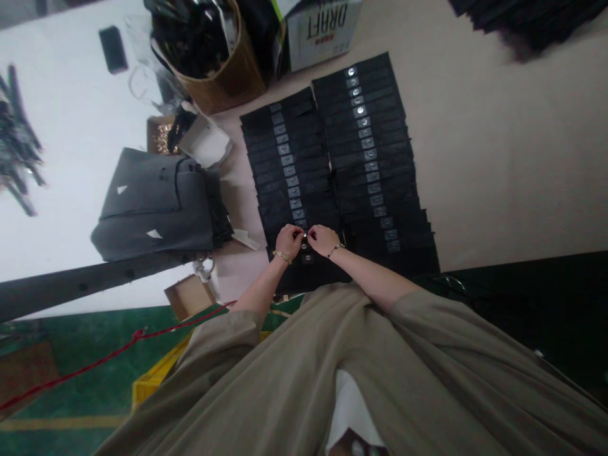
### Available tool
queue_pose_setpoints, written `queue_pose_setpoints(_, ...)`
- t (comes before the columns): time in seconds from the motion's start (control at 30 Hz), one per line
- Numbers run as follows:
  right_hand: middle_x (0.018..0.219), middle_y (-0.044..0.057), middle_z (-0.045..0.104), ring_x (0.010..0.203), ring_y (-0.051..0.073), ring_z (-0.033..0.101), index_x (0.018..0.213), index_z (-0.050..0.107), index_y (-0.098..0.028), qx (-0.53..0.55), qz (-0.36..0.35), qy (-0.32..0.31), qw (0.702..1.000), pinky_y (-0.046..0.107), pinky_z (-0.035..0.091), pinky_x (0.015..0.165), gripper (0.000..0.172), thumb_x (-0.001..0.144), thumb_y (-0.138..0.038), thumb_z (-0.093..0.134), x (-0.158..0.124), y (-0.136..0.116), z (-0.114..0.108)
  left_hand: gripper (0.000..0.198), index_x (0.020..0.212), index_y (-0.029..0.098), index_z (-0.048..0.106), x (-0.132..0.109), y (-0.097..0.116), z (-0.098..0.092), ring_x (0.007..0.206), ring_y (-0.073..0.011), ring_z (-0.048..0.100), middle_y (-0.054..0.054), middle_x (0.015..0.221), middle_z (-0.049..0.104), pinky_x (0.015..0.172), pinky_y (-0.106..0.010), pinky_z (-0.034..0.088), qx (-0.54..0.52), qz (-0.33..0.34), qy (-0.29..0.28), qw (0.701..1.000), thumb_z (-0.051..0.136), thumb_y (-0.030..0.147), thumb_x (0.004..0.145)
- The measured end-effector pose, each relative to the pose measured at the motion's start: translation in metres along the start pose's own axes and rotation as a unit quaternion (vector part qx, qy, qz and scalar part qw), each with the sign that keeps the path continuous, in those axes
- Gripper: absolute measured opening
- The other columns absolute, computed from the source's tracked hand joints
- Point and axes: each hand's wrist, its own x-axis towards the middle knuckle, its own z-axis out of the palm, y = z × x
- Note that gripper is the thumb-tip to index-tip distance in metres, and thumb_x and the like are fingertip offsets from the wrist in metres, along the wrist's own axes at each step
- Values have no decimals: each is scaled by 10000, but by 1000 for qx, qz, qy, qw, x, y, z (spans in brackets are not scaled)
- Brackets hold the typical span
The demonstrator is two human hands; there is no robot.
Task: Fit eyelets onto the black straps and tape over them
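Two long overlapping rows of black fabric pieces (pixel 365 152) lie on a beige tabletop (pixel 479 145), each piece bearing a small silver label. My left hand (pixel 289 241), with a beaded bracelet at the wrist, and my right hand (pixel 323 240), with a dark bracelet, meet over the near end of the left row. Their fingertips pinch a small silver label (pixel 304 235) on a black piece. Most of that label is hidden by my fingers. Another label (pixel 308 258) shows just below my hands.
A grey folded fabric bundle (pixel 159 209) and a white box lid (pixel 205 140) lie left of the rows. Behind them stand a woven basket of black items (pixel 223 76) and a cardboard carton printed DRAFT (pixel 323 35). A dark bar (pixel 80 285), red cord (pixel 118 348) and yellow crate (pixel 156 377) are near my body.
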Motion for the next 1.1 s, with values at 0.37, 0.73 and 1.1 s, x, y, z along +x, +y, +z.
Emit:
queue_pose_setpoints(0.37,1069,57,721,963,219,676,999,690,-227,3,-17,-29,999,295,499,803,193,879,-297,557,5,4,-5,97,838,217,691,11,22,-4,900,-220,630,-79,980,629,745,-320,502,131,-23,-59,989,599,183,835)
queue_pose_setpoints(0.73,1018,86,741,950,229,690,964,708,-219,-5,24,-34,999,307,504,814,245,910,-395,547,5,-5,-9,198,1004,188,693,-9,-11,-6,911,-162,658,-50,1009,705,861,-298,539,-22,9,-1,1000,619,120,834)
queue_pose_setpoints(1.1,1000,79,743,936,241,696,951,703,-225,-6,38,-31,999,316,519,783,208,889,-356,554,6,-10,-9,160,977,211,750,-13,-2,1,1029,-185,638,-67,1057,701,931,-317,506,24,29,24,999,612,214,897)
